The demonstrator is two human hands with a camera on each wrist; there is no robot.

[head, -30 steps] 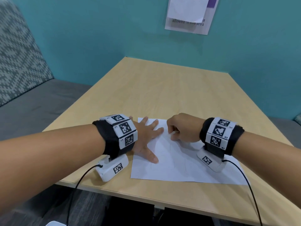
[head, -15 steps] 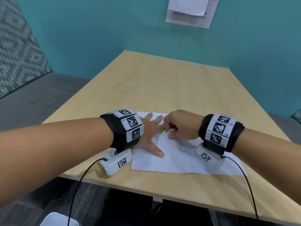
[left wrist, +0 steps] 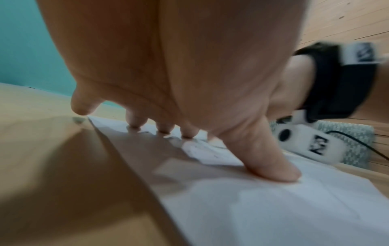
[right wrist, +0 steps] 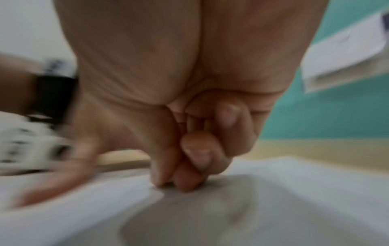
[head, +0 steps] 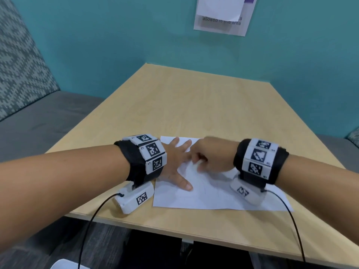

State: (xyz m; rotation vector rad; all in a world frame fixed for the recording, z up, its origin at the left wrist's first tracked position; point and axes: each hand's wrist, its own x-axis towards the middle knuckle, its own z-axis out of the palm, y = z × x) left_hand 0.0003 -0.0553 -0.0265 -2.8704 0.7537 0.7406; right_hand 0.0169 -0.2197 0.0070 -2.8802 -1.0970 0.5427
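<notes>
A white sheet of paper (head: pixel 213 195) lies near the front edge of the light wooden table (head: pixel 194 103). My left hand (head: pixel 174 162) rests flat on the paper's left part with fingers spread; in the left wrist view the thumb (left wrist: pixel 271 166) and fingertips press the paper (left wrist: pixel 273 208). My right hand (head: pixel 211 156) is curled just right of the left fingertips. In the blurred right wrist view, the right hand (right wrist: pixel 179 166) has thumb and forefinger pinched together on a small raised ridge of the paper (right wrist: pixel 273 191). Faint lines mark the sheet.
A teal wall with a posted notice (head: pixel 223 14) stands behind the table. A grey bench seat (head: pixel 38 123) with a patterned cushion runs along the left. Bare tabletop stretches beyond the paper. Cables hang from both wrist cameras over the front edge.
My right hand has slid a little left, up against the left hand's fingertips. The left hand stays flat on the paper.
</notes>
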